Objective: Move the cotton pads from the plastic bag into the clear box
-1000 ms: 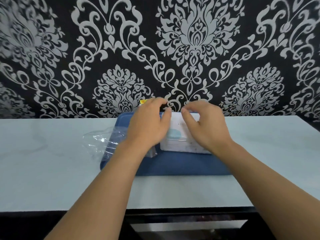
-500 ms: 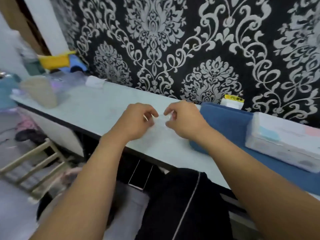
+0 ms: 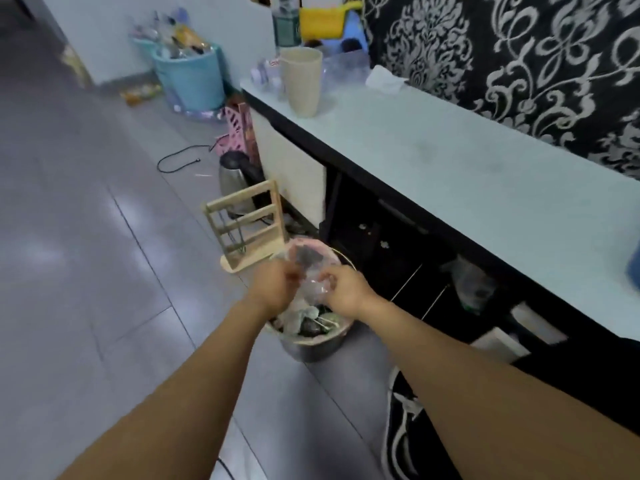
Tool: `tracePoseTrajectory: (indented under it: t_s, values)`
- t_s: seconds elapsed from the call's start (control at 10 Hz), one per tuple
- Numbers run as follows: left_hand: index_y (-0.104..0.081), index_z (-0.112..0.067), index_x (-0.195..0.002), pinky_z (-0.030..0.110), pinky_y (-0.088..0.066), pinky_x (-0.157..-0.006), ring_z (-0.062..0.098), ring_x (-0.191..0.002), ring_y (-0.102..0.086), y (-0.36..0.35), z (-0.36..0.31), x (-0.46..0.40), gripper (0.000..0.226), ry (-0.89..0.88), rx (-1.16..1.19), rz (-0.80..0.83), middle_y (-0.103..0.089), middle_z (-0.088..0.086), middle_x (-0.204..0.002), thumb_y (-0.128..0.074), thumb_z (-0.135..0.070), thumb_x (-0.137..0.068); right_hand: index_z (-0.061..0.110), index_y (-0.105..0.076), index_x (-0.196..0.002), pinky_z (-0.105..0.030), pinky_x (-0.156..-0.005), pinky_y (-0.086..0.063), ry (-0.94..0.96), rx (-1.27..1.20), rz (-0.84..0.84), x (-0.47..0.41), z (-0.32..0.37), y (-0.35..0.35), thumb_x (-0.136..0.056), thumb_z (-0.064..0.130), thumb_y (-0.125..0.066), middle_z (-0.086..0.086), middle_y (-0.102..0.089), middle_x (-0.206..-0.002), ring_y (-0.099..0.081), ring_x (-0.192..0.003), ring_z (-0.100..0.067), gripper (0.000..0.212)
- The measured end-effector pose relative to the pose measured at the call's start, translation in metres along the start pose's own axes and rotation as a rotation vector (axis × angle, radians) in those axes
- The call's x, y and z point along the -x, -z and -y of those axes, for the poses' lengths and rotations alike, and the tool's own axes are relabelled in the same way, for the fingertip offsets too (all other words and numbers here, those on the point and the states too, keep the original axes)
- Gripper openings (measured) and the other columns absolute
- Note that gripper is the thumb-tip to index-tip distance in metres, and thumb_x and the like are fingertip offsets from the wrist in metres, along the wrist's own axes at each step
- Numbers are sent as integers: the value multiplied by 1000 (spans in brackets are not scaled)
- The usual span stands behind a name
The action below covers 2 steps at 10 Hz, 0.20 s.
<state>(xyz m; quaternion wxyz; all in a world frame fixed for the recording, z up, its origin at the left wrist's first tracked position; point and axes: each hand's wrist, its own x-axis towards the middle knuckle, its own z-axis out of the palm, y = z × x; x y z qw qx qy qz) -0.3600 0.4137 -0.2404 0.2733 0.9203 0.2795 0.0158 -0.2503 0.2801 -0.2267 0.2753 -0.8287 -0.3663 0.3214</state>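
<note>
Both hands hold the crumpled clear plastic bag (image 3: 313, 289) over a rubbish bin (image 3: 311, 344) on the floor. My left hand (image 3: 273, 289) pinches the bag's left side and my right hand (image 3: 346, 289) pinches its right side. The bag looks empty, though it is blurred. The clear box and the cotton pads are out of view. Only a corner of the blue mat (image 3: 634, 265) shows at the right edge of the counter.
The white counter (image 3: 450, 161) runs along the patterned wall on the right, with a beige cup (image 3: 300, 81) at its far end. On the floor stand a wooden rack (image 3: 246, 230), a kettle (image 3: 235, 181), a cable and a blue bucket (image 3: 190, 77).
My view swung left and down from the counter to the floor. Both hands carried the plastic bag off the counter and now hold it above the bin. The box has left the view.
</note>
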Motion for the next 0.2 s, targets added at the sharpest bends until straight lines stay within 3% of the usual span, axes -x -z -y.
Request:
tracePoseTrajectory:
  t_s: [0.1, 0.2]
  values:
    - [-62, -12, -135, 28, -46, -93, 28, -113, -60, -29, 19, 20, 41, 68, -30, 148, -62, 7, -127, -63, -14, -93, 17, -57, -140, -31, -103, -46, -12, 208, 224, 6, -10, -4, -92, 13, -68, -8, -59, -137, -59, -122, -27, 50]
    - [-68, -19, -120, 36, -53, -81, 32, -101, -67, -16, 11, 10, 30, 48, -44, -50, -73, 8, -109, -62, -19, -91, 27, -62, -136, -28, -93, -52, 21, 274, 186, -1, 2, 28, -90, 21, -70, -7, -67, -127, -66, -106, -21, 47]
